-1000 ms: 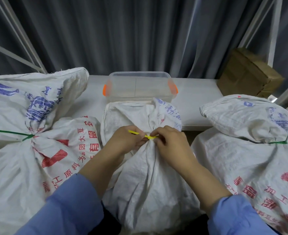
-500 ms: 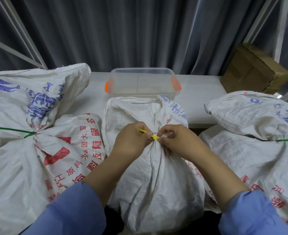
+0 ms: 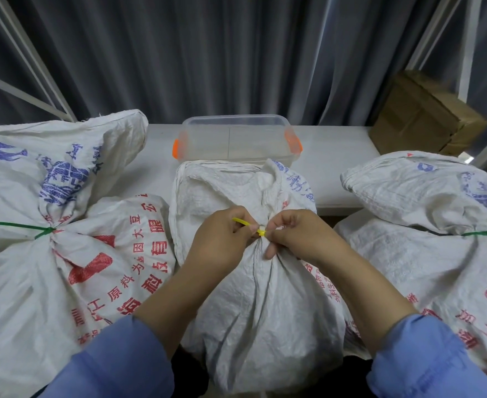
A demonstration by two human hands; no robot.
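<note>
The fingers (image 3: 238, 222) of the left hand (image 3: 222, 242) are curling tight and pinching the free tail of a yellow cable tie (image 3: 243, 223), which is sticking out up and to the left. The fingers (image 3: 287, 222) of the right hand (image 3: 302, 237) are curling in too, pinching at the tie's small locking head and the bunched cloth just beside it. One finger is pressing lower down on the gathered folds.

The tie is sitting around the neck of the middle sack (image 3: 251, 311), between the two hands. It is thin, bright yellow and drawn close around the cloth. The sack is white woven plastic, crinkled, with folds running up into the neck and its loose top flopping back behind the hands. It is bulging full, but the cloth is hiding what is inside.

A left sack (image 3: 64, 268) and a right sack (image 3: 423, 268) are leaning close on either side, each printed in red and blue and each cinched with a green tie (image 3: 12, 225); their contents are hidden as well. Behind the middle sack a clear plastic bin (image 3: 208, 139) with orange latches is standing on the white counter (image 3: 331, 145), its walls letting the counter show through. A cardboard box (image 3: 420, 116) is standing at the far right before a grey curtain (image 3: 208, 53).
</note>
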